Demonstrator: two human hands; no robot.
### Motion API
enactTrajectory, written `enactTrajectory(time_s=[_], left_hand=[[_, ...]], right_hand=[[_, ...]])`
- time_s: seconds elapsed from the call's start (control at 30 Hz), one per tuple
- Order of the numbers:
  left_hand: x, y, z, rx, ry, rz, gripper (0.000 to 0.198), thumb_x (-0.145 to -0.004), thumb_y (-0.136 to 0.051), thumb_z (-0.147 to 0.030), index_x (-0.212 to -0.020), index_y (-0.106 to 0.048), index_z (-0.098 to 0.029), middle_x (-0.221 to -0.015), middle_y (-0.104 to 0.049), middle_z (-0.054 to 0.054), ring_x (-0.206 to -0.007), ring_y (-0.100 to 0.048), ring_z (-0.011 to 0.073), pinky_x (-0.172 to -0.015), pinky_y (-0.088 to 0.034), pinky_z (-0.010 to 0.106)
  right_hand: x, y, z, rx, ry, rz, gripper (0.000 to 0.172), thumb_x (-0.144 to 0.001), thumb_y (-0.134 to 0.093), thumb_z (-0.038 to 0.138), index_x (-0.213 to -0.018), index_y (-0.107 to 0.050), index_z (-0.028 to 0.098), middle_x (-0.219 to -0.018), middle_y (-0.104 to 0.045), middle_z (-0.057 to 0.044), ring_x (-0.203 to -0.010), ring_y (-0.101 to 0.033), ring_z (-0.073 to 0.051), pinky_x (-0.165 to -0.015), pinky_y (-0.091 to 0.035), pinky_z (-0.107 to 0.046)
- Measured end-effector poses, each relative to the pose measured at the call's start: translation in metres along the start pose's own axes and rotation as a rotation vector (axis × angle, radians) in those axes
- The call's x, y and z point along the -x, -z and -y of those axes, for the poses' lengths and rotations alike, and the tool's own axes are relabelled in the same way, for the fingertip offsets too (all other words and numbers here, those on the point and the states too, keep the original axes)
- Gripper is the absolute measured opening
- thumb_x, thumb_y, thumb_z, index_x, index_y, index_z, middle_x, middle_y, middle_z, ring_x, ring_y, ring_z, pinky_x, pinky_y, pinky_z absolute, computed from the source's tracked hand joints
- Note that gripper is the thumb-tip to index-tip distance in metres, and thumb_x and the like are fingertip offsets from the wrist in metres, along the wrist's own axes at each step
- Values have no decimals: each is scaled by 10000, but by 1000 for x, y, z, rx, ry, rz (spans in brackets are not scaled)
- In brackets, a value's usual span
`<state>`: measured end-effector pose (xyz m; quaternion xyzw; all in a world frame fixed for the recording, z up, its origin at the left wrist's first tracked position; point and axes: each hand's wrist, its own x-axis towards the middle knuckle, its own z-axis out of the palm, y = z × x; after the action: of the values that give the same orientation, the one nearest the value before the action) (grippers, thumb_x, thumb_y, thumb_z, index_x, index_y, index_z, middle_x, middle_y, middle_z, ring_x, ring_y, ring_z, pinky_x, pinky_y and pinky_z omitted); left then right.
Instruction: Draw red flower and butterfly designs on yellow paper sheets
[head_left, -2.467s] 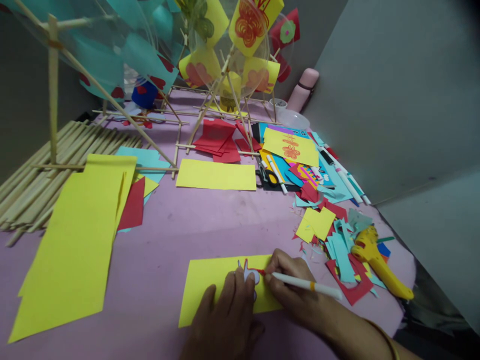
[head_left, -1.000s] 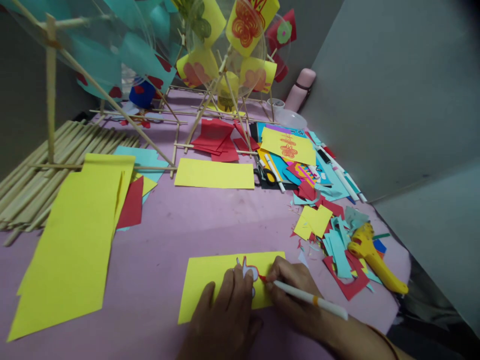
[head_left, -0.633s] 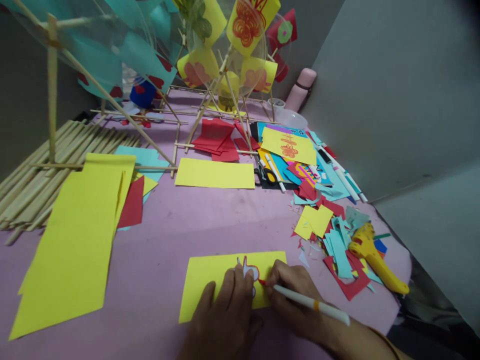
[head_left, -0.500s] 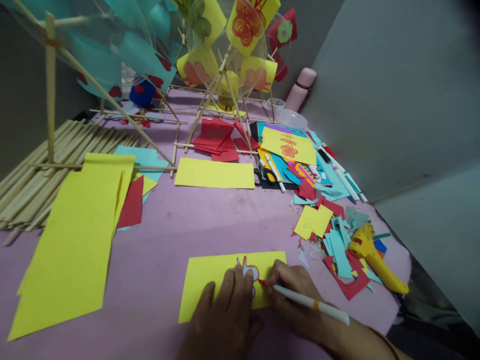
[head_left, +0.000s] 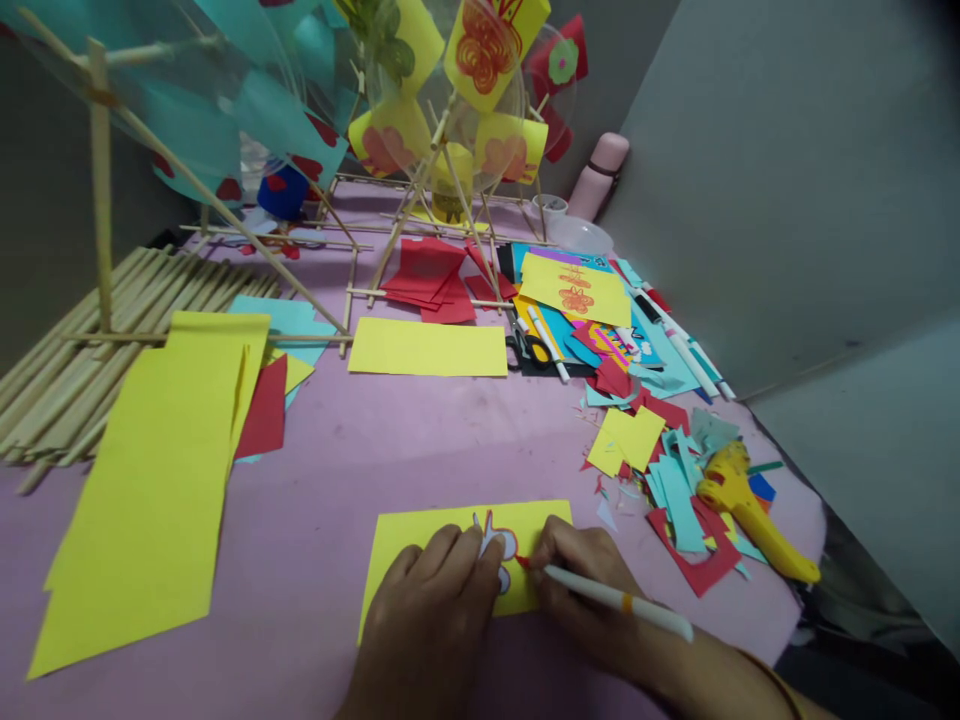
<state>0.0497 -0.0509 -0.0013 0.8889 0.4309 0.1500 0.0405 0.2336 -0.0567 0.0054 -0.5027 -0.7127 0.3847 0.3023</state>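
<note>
A yellow paper strip [head_left: 405, 535] lies flat on the table in front of me. On it is a small whitish butterfly-like cutout [head_left: 504, 543], partly covered by my fingers, with a red line along its upper edge. My left hand [head_left: 435, 610] rests palm down on the strip, fingers slightly bent, the fingertips pressing on the cutout. My right hand [head_left: 577, 575] pinches a white felt-tip pen [head_left: 622, 600] with an orange band. Its red tip touches the paper just right of the cutout.
Yellow sheets [head_left: 157, 460] and wooden sticks [head_left: 90, 350] lie left. Another yellow strip [head_left: 427, 347] and black scissors [head_left: 529, 350] sit ahead. Paper scraps [head_left: 679, 490] and a yellow glue gun [head_left: 757, 510] are right. Stick frames with decorated wheels [head_left: 450, 130] stand behind.
My left hand has shifted slightly left, its fingers more bent, uncovering more of the cutout's lower part. The pen tip has moved slightly along the cutout's right side.
</note>
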Motion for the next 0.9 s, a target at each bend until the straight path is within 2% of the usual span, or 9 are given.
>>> enactTrajectory(time_s=[0.13,0.33,0.63,0.9], left_hand=[[-5,8,0,162,91,90,288,-847,-528,-127,-1078,-602,-282,-897,-647,-29,-819,-602,176,-667,-447,312],[-8,8,5,300,128,99,300,-833,-556,-144,-1081,-611,-304,-936,-633,-3,-844,-606,208,-669,-468,349],[-9,8,8,368,162,146,296,-875,-509,-171,-1111,-606,-322,-950,-608,16,-846,-579,216,-681,-452,368],[-11,10,8,345,127,202,264,-898,-472,-205,-1110,-599,-296,-952,-619,28,-842,-580,225,-678,-455,372]], right_hand=[[1,1,-1,-9,13,8,160,-737,-431,88,-720,-388,242,-523,-350,99,-404,-332,-88,-424,-250,-198],[1,4,1,-21,5,-15,141,-755,-439,110,-724,-399,241,-518,-377,91,-412,-362,-93,-426,-274,-198],[-3,0,2,-69,17,46,148,-743,-443,97,-700,-410,234,-530,-432,82,-410,-393,-76,-426,-296,-177],[-6,-4,1,8,-9,38,148,-750,-437,118,-673,-386,234,-497,-377,91,-383,-335,-73,-407,-266,-172]])
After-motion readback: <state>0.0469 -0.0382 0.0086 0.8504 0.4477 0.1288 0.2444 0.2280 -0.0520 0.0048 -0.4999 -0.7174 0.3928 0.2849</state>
